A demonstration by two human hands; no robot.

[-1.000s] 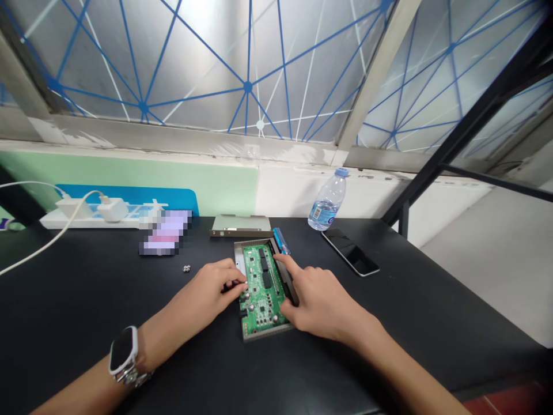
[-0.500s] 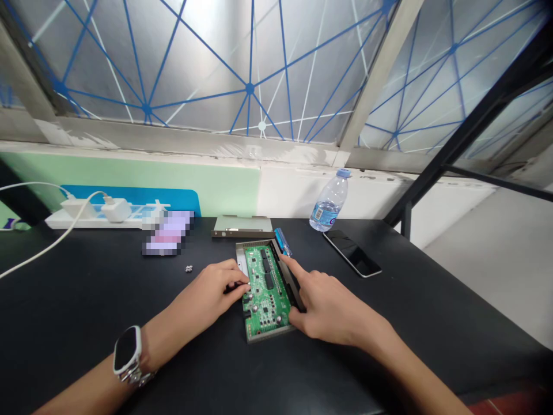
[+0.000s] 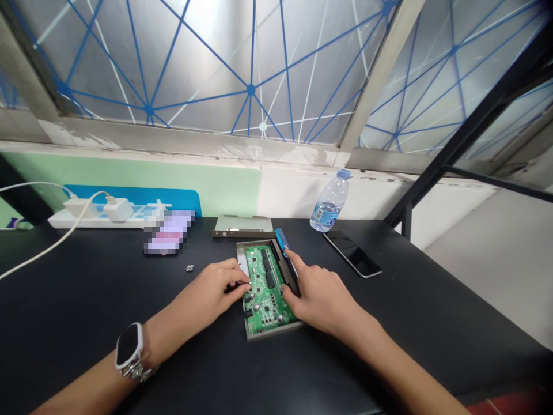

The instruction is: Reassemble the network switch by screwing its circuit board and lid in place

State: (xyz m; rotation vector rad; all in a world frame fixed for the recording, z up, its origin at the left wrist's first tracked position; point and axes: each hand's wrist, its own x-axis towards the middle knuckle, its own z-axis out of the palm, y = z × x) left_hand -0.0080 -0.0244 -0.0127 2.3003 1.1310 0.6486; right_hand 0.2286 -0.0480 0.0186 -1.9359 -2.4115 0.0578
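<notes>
A green circuit board [image 3: 270, 297] lies in a shallow metal case [image 3: 276, 332] in front of me. At the case's left side, my left hand [image 3: 220, 285] pinches thumb and forefinger together over the board's edge; what sits between the fingertips is too small to make out. My right hand [image 3: 322, 297] grips the case's right wall, thumb on the inner side. Its forefinger stretches forward to the blue handle of what looks like a screwdriver [image 3: 281, 238], lying beside the case. Several small silvery pieces [image 3: 189, 268] rest left of my left hand.
Behind the case lies a flat metal cover [image 3: 244, 225]. A water bottle [image 3: 329, 204] and a dark phone [image 3: 353, 253] are at the right. A blurred-out phone [image 3: 170, 233] and a power strip [image 3: 60, 219] with white cables stand at the left, along the wall.
My right thumb has slid forward along the case's right wall, and the forefinger has moved to the blue handle. My left hand keeps its pinch at the same spot.
</notes>
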